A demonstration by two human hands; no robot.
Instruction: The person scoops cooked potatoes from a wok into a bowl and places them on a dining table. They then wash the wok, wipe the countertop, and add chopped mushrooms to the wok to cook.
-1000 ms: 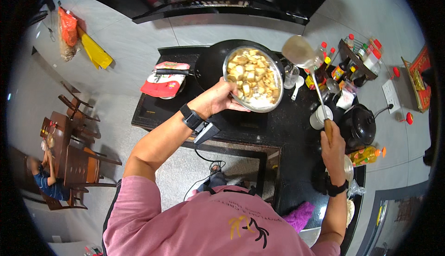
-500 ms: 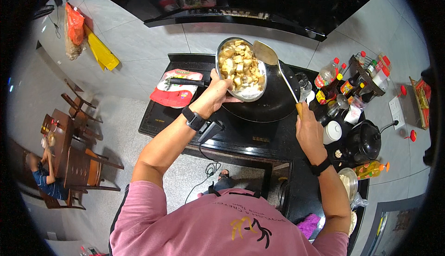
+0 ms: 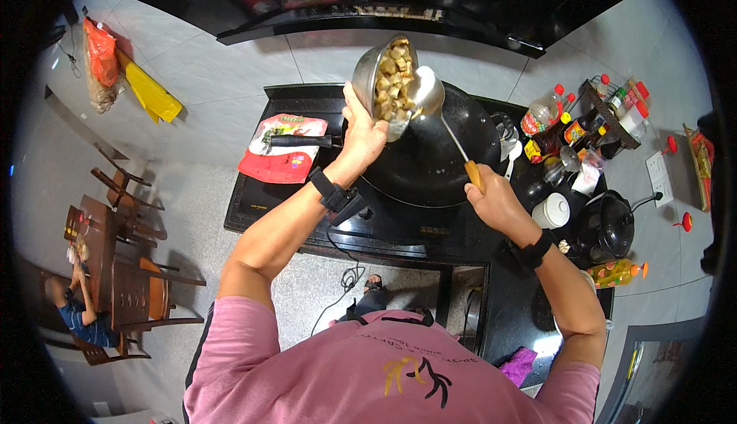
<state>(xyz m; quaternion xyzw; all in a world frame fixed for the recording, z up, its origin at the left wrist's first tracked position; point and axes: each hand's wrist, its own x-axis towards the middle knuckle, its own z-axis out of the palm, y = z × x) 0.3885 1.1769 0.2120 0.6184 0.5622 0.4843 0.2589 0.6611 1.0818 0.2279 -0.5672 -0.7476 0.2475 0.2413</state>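
My left hand (image 3: 364,132) grips a steel bowl (image 3: 365,73) by its near side. The bowl is steeply tilted to the right over the black wok (image 3: 437,167), and pale brown chopped chunks (image 3: 394,79) lie against its lower wall. In my right hand (image 3: 497,200) is a spatula (image 3: 427,92) with a wooden handle and a broad metal blade. Its blade is at the bowl's lower rim, beside the chunks; whether they touch I cannot tell. The wok's black handle (image 3: 295,141) points left across a red and white packet (image 3: 280,159).
Several sauce bottles (image 3: 543,111) and a rack stand right of the wok. A white lidded jar (image 3: 551,211), a black pot (image 3: 606,228) and a yellow bottle (image 3: 614,273) are nearer me. The range hood (image 3: 430,9) hangs beyond the stove. At far left a person (image 3: 80,313) sits at a table.
My left hand has tipped the bowl much more steeply toward the wok and raised it slightly. The spatula has shifted a little left and down, its blade turned toward the bowl's rim.
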